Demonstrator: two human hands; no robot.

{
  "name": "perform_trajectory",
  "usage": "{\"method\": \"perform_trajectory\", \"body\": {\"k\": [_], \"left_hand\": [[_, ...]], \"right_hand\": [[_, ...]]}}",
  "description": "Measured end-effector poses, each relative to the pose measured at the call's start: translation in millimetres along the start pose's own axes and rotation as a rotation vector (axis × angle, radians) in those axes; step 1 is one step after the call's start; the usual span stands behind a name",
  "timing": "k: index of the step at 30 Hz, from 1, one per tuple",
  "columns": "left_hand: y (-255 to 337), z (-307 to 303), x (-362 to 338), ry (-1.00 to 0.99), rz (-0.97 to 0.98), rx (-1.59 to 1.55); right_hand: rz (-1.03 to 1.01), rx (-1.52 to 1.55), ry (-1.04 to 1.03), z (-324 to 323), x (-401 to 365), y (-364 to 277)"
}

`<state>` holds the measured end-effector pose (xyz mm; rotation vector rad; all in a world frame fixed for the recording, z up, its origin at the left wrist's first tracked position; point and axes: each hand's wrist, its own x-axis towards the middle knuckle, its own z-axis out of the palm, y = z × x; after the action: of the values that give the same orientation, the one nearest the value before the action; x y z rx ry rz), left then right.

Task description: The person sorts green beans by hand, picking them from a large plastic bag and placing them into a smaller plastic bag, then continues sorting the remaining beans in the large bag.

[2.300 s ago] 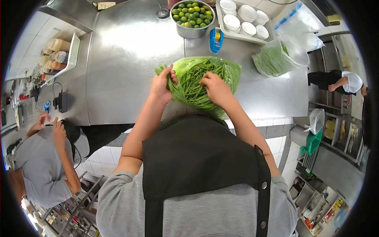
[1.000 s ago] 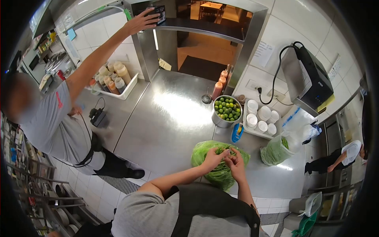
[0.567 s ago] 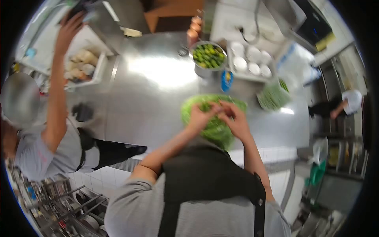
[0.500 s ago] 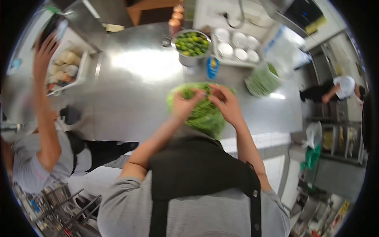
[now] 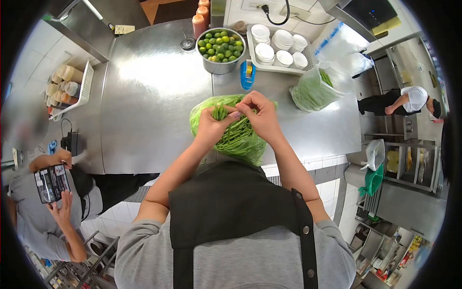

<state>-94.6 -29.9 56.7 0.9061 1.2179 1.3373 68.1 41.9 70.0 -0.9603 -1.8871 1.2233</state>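
Note:
An opened green plastic bag (image 5: 250,150) full of long green beans (image 5: 236,136) lies on the steel counter in front of my body. Above its left part my left hand (image 5: 214,126) is closed around a small bunch of green beans (image 5: 220,112), their ends sticking up past the fingers. Close to its thumb, my right hand (image 5: 260,115) pinches with thumb and fingertips over the beans; what sits between those fingertips is too small to make out.
On the steel counter (image 5: 154,106) stand a pot of limes (image 5: 220,66), a blue tape dispenser (image 5: 247,76), a tray of white dishes (image 5: 281,71) and a second bag of greens (image 5: 313,91). A co-worker (image 5: 33,192) holds a phone at left; another person (image 5: 416,100) stands at far right.
The co-worker at left has lowered a raised arm and now holds the phone in both hands. My view has shifted slightly. My hands remain over the bag, and the bunch in my left hand shows more clearly.

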Motion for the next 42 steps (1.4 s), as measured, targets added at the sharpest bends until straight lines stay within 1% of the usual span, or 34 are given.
{"method": "perform_trajectory", "body": {"k": [3, 6, 7, 9, 10, 11, 12, 14, 15, 18, 19, 22, 23, 25, 26, 27, 30, 34, 36, 38, 39, 42], "left_hand": [[-26.9, -2.4, 6.1, 0.064, 0.064, 0.029], [0.9, 3.6, -3.2, 0.071, 0.054, 0.104], [0.0, 3.8, -0.8, 0.092, 0.071, 0.117], [15.3, -0.9, 2.8, 0.16, -0.061, -0.035], [22.4, -3.4, 6.8, 0.191, -0.126, -0.111], [9.9, -15.3, 13.1, 0.146, -0.105, -0.284], [5.6, -25.8, 20.0, 0.135, -0.159, -0.444], [1.9, -44.0, 38.6, 0.11, -0.26, -0.767], [2.3, -50.1, 43.1, 0.031, -0.247, -0.877], [5.5, -52.1, 46.1, 0.034, -0.205, -0.904], [5.4, -50.3, 45.2, 0.038, -0.201, -0.885], [6.4, -42.1, 39.5, 0.08, -0.189, -0.787], [8.3, -37.8, 35.9, 0.122, -0.185, -0.764], [16.7, -28.0, 28.0, 0.204, -0.171, -0.717], [15.3, -27.2, 25.5, 0.199, -0.144, -0.654], [14.5, -27.1, 23.4, 0.195, -0.116, -0.591], [16.0, -24.3, 19.7, 0.211, -0.028, -0.435], [18.3, -13.4, 13.5, 0.178, 0.021, -0.234], [13.4, -15.6, 17.2, 0.199, 0.036, -0.302], [7.2, -26.3, 25.2, 0.249, 0.031, -0.395], [4.6, -37.9, 28.7, 0.26, -0.06, -0.465], [-15.2, -72.6, 36.1, 0.168, -0.284, -0.895]], "right_hand": [[-0.296, -0.496, 0.202, 16.1, 3.2, -2.2], [-0.218, -0.617, 0.214, 12.4, 5.5, 41.6], [-0.063, -0.621, 0.005, 3.4, 3.4, 46.0], [0.251, -0.609, -0.413, -11.9, -5.1, 50.8], [0.349, -0.509, -0.481, -13.0, -6.8, 51.7], [0.448, -0.407, -0.549, -14.2, -9.4, 51.4], [0.553, -0.3, -0.617, -13.5, -15.0, 49.9], [0.417, -0.038, -0.501, -8.2, -21.9, 35.8], [0.353, 0.093, -0.44, -4.7, -24.5, 26.0], [0.262, 0.214, -0.435, 2.0, -20.5, -14.7], [0.219, 0.25, -0.373, 8.7, -22.1, -18.4], [0.09, 0.013, -0.28, 16.7, -16.4, -23.4], [0.017, -0.048, -0.199, 19.9, -14.3, -29.2], [-0.012, -0.082, -0.112, 20.9, -12.3, -26.4], [-0.029, -0.1, -0.071, 21.2, -10.5, -25.5], [-0.023, -0.105, -0.027, 19.9, -8.8, -26.8], [0.026, -0.156, -0.029, 12.5, -8.3, -27.4], [0.108, -0.382, -0.011, 17.9, -10.5, -19.0], [0.157, -0.53, -0.003, 22.7, -12.8, 4.3], [0.285, -0.624, -0.089, 24.0, -19.5, 27.1], [0.345, -0.667, -0.136, 23.8, -22.0, 36.6], [0.428, -0.719, -0.2, 21.8, -28.9, 55.7]]}}
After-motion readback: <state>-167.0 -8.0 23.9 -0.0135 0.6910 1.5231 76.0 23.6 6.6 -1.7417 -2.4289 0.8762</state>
